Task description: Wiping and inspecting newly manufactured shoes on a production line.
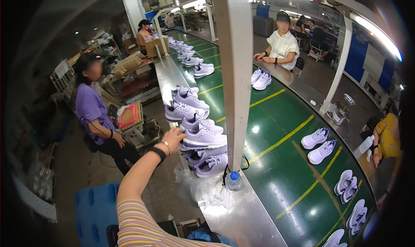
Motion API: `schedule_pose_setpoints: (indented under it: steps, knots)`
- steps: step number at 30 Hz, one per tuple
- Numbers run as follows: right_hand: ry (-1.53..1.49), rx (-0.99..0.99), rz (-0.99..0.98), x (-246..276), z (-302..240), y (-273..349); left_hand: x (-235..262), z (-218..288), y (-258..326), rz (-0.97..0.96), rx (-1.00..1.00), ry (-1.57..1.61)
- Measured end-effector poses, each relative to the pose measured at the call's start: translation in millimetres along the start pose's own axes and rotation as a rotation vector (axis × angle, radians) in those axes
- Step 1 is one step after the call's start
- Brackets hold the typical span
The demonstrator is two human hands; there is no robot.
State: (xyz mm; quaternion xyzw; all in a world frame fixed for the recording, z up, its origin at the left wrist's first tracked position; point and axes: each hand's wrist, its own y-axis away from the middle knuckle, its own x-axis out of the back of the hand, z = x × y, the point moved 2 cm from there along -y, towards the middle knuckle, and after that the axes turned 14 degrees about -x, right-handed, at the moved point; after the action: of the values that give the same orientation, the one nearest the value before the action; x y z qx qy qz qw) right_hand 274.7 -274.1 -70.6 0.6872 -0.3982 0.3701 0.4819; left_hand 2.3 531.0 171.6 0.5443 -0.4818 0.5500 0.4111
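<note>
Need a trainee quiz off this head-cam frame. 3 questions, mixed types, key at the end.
1. Multiple choice: what is the main colour of the belt on the line?
A) Red
B) Green
C) White

2. True or false: the bottle at the foot of the pale post has a blue cap.

3. Fill in the blank: the wearer's left hand is at a pile of lavender ____.

Key:
1. B
2. True
3. shoes
</note>
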Motion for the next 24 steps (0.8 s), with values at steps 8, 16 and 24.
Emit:
schedule_pose_setpoints:
  steps: [8,16,24]
  knots:
    - [0.131,-0.086,0.04,40.0,-118.1,136.6,-50.1,-56.8,-96.3,-0.745,-0.127,-0.231]
    - [-0.155,-0.016,0.135,74.4,-246.5,165.2,-18.5,-63.6,-105.9,-0.666,-0.452,0.025]
    - [-0.272,0.105,-0.037,103.6,-323.7,166.3,134.6,-16.2,-24.5,-0.417,-0.587,0.111]
